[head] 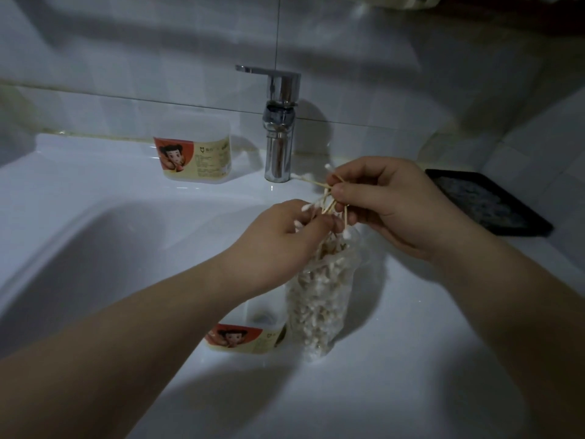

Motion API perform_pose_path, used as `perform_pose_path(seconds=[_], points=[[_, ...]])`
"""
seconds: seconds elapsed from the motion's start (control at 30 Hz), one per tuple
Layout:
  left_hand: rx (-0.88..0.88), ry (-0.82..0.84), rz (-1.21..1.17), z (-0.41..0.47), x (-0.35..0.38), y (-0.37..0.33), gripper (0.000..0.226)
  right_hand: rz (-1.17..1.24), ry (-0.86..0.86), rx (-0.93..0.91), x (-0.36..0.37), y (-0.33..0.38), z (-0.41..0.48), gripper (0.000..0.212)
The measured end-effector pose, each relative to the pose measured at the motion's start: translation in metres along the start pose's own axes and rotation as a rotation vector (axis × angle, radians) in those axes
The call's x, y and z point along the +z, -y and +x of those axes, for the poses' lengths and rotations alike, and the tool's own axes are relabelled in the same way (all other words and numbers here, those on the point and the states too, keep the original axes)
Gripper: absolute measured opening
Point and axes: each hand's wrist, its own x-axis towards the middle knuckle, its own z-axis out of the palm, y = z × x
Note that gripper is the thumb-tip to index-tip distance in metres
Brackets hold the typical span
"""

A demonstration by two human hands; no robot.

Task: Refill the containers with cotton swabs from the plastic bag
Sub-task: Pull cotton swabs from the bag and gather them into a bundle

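Pinching a small bunch of cotton swabs (329, 186) between the thumb and the curled fingers of my right hand (389, 201), I am holding them just above the mouth of the plastic bag (319, 299). The thin wooden sticks are crossing each other and pointing in several directions, and some white tips are showing on the left side of my fingers. My left hand (285, 236) is gripping the top edge of the bag, with the fingers closed around the gathered plastic, so the two hands are almost touching each other over the opening. The bag is hanging down from this grip, it is clear and packed full with swabs, and its bottom is resting on the white surface of the sink (95, 248). Just beside the bag, on its left and partly hidden under my left wrist, the near container (240, 339) is standing upright; it is clear plastic with a red and yellow label showing a cartoon face, and I cannot tell if anything is inside it. The far container (196, 156), with the same label, is standing well apart at the back of the sink, near the left side of the chrome faucet (281, 122). At the right, on the counter, a black tray (487, 201) with a grey inside is lying flat. White tiles (158, 58) are covering the wall behind the faucet, and the light is dim.
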Motion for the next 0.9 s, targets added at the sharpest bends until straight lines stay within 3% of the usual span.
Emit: perform_pose_path(seconds=[0.23, 0.5, 0.77, 0.9], points=[[-0.035, -0.016, -0.027, 0.001, 0.001, 0.003, 0.028, -0.089, -0.102, -0.037, -0.011, 0.003, 0.002, 0.015], [-0.144, -0.160, -0.270, 0.007, 0.002, 0.008, 0.032, 0.053, -0.194, -0.025, -0.022, 0.009, 0.004, 0.016], [-0.195, -0.182, -0.443, 0.009, 0.002, 0.007, 0.024, -0.575, 0.031, -0.050, -0.020, -0.003, 0.000, 0.024], [-0.142, -0.180, -0.390, 0.010, 0.002, 0.009, 0.024, -0.719, 0.069, -0.096, -0.011, -0.005, 0.001, 0.026]])
